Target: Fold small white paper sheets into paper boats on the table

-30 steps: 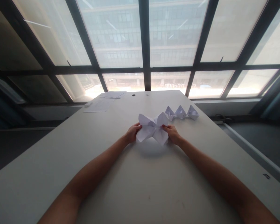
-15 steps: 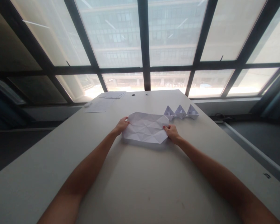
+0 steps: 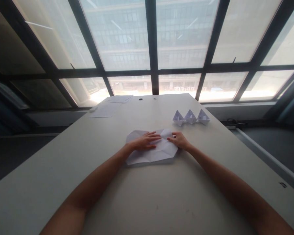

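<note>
A creased white sheet of paper [image 3: 147, 157] with folded-in corners lies on the white table in front of me. My left hand [image 3: 145, 141] rests flat across its middle, fingers stretched out and apart. At the sheet's right edge, my right hand [image 3: 180, 140] pinches the paper between thumb and fingers. Beyond my right hand stand three folded paper boats [image 3: 190, 117] in a row, untouched. Part of the sheet's crease pattern is hidden under my left hand.
Flat sheets of paper [image 3: 102, 111] lie at the table's far left. Two round holes [image 3: 140, 99] show near the far edge of the table [image 3: 161, 195]. Large windows [image 3: 127, 36] rise behind it. A small dark mark [image 3: 282, 185] sits at the right side.
The paper has come closer to me and down onto the table. My left hand has let go of its left edge and now lies on its middle; my right hand still holds the right edge.
</note>
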`<control>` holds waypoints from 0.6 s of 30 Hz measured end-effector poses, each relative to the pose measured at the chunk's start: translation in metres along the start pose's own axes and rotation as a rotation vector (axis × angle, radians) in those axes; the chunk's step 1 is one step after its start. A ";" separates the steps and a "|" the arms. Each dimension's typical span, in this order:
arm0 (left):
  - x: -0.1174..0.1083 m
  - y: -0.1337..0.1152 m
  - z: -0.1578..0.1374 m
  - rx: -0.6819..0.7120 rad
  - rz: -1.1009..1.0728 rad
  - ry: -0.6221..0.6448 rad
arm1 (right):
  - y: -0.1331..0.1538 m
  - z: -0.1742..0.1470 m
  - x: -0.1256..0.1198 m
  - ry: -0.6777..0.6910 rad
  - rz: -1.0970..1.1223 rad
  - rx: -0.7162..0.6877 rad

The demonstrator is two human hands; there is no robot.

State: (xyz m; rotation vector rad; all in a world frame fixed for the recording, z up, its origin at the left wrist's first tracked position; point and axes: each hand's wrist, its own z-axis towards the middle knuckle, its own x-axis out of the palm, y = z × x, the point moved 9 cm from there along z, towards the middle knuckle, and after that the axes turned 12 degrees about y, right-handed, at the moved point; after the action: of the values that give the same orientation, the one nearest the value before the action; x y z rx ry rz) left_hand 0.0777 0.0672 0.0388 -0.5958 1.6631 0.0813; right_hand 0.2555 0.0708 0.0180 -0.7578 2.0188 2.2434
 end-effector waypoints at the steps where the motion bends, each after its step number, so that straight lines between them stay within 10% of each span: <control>1: 0.006 -0.002 0.002 -0.007 -0.029 0.015 | -0.002 -0.002 -0.001 -0.001 0.067 0.029; 7: 0.016 0.025 0.001 -0.274 -0.155 -0.088 | -0.016 -0.009 0.007 0.165 0.294 0.197; 18: 0.027 0.047 -0.021 -0.710 -0.275 -0.081 | -0.006 0.000 -0.011 -0.222 -0.514 0.131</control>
State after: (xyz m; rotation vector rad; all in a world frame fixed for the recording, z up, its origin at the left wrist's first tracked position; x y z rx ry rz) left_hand 0.0375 0.0906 0.0039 -1.3306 1.4369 0.5017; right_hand 0.2667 0.0746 0.0167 -0.8512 1.6198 1.7997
